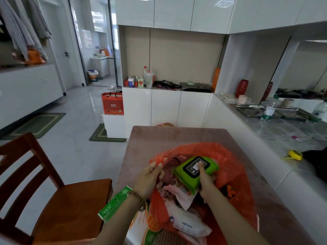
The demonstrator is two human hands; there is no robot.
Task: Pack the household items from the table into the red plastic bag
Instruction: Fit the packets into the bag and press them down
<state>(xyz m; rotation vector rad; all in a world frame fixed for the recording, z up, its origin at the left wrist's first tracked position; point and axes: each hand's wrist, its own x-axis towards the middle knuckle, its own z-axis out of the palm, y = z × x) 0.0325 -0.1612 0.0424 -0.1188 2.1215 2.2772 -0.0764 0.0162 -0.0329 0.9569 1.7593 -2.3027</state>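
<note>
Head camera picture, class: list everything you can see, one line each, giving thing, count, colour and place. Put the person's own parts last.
Plastic bag: one, red, open on the table.
Wipes pack: one, green with a black lid, at the bag's mouth.
Pink packet: one, pink, in the bag under the green pack.
Baby wipes pack: one, white, lower in the bag.
Table: one, pinkish-brown, centre.
Chair: one, brown wood, left of the table.
Gift bag: one, red, on a white box by the cabinets.
Vase: one, red, on the right counter.
Water bottle: one, clear, right counter.
Mats: two, green, on the floor.
Left hand: one, pinching the bag's rim.
Right hand: one, gripping the green pack.
</note>
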